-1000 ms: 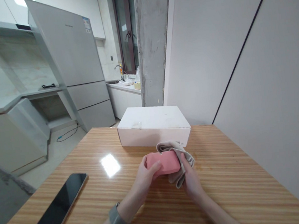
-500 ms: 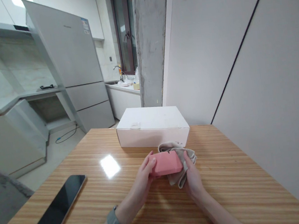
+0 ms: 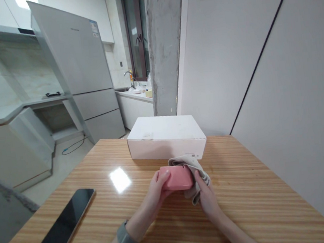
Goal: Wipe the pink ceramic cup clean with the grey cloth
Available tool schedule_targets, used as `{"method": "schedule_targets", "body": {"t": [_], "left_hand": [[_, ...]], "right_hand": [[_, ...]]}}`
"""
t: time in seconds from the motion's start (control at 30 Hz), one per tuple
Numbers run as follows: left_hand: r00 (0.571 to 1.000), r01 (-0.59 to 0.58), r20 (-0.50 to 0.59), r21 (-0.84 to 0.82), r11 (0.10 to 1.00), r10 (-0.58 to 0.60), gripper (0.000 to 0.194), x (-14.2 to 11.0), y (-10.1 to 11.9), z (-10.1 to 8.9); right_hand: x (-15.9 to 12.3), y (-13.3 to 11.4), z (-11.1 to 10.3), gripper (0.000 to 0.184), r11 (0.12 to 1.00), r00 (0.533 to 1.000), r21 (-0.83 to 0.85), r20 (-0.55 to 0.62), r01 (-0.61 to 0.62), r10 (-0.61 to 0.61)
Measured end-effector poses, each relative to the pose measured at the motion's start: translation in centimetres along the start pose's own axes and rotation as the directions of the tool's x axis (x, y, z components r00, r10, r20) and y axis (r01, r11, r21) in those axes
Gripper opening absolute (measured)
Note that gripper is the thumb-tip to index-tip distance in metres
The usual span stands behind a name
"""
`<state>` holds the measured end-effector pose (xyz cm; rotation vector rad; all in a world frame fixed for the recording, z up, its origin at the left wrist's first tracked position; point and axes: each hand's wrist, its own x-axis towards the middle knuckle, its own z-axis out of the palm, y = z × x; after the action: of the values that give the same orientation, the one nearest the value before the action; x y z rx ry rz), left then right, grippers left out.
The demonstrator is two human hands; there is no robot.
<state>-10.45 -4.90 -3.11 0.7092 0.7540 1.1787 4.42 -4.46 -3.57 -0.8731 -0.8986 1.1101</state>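
Observation:
A pink case point(image 3: 176, 177) with rounded corners is held just above the wooden table point(image 3: 247, 201), a little in front of a white box. My left hand point(image 3: 156, 191) grips the case's left end, thumb on top. My right hand point(image 3: 206, 197) is closed on a beige cloth point(image 3: 196, 170) that wraps round the case's right end and hangs below it. A grey band sits on my left wrist.
A closed white cardboard box point(image 3: 166, 137) lies on the table just behind the hands. A dark phone point(image 3: 64, 225) with a cable lies face up at the table's left edge. A fridge point(image 3: 80, 68), counters and a concrete pillar stand beyond; a white wall runs along the right.
The pink case has turned slightly in my hands, and the cloth has shifted round its right end. My left thumb moved from the case's front to its top edge.

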Motion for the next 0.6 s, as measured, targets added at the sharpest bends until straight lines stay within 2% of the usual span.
{"method": "schedule_targets", "body": {"t": [0.07,0.13,0.2,0.3,0.37,0.47,0.6], "left_hand": [[0.987,-0.107,-0.107,0.112,0.988,0.119,0.052,0.2,-0.3,0.0],[0.971,-0.167,-0.140,0.188,0.968,0.194,0.053,0.4,-0.6,-0.1],[0.979,-0.171,-0.091,0.145,0.975,0.185,0.047,0.5,-0.7,-0.3],[0.997,-0.082,-0.005,0.027,0.996,0.082,0.042,0.5,-0.3,-0.4],[0.999,-0.053,0.005,0.038,0.998,0.053,0.042,0.3,0.1,-0.2],[0.996,-0.084,0.020,0.083,0.993,0.082,0.049,0.0,0.4,0.2],[0.989,-0.066,0.138,0.058,0.996,0.058,0.047,-0.2,0.4,0.3]], "right_hand": [[0.0,0.3,0.1,0.031,0.999,0.999,0.010,-0.007,-0.034,0.034],[0.1,0.8,-0.1,0.033,0.997,0.998,0.042,-0.025,-0.057,0.058],[0.5,1.2,-0.3,0.034,0.993,0.994,0.083,-0.062,-0.081,0.087],[1.0,1.3,-0.5,0.037,0.981,0.982,0.133,-0.104,-0.142,0.156],[1.1,0.7,-0.4,0.039,0.972,0.980,0.161,-0.080,-0.169,0.183],[1.0,-0.5,0.0,0.041,0.957,0.977,0.208,-0.022,-0.201,0.210],[0.6,-1.2,0.5,0.043,0.942,0.969,0.230,0.014,-0.243,0.247]]}}
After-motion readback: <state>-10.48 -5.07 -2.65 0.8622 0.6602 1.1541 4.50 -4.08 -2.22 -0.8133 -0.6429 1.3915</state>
